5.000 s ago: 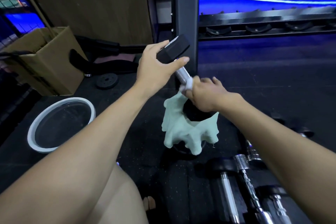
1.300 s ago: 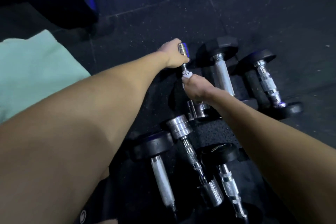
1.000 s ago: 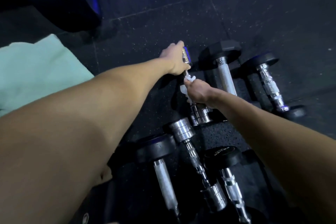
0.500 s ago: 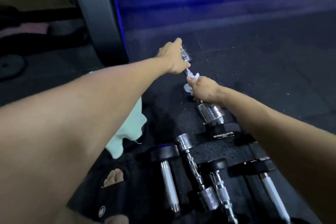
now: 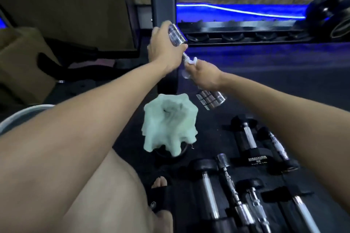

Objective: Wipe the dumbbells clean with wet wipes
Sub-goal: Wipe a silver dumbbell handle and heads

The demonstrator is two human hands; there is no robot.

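Wet wipe [image 5: 190, 61] on dumbbell [image 5: 210, 99] (raised)

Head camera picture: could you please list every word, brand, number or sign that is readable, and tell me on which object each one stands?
No text here can be read with certainty.
Black dumbbell head on the floor: pale lettering in about two lines, too small and blurred to read.
Chrome dumbbell held by the left hand and right hand: no marking visible.
White wipe and green cloth: no print visible.

Dumbbells on the floor [image 5: 246, 176] and a draped green cloth [image 5: 168, 126] crowd the space below; bare floor [image 5: 274, 81] lies beyond.
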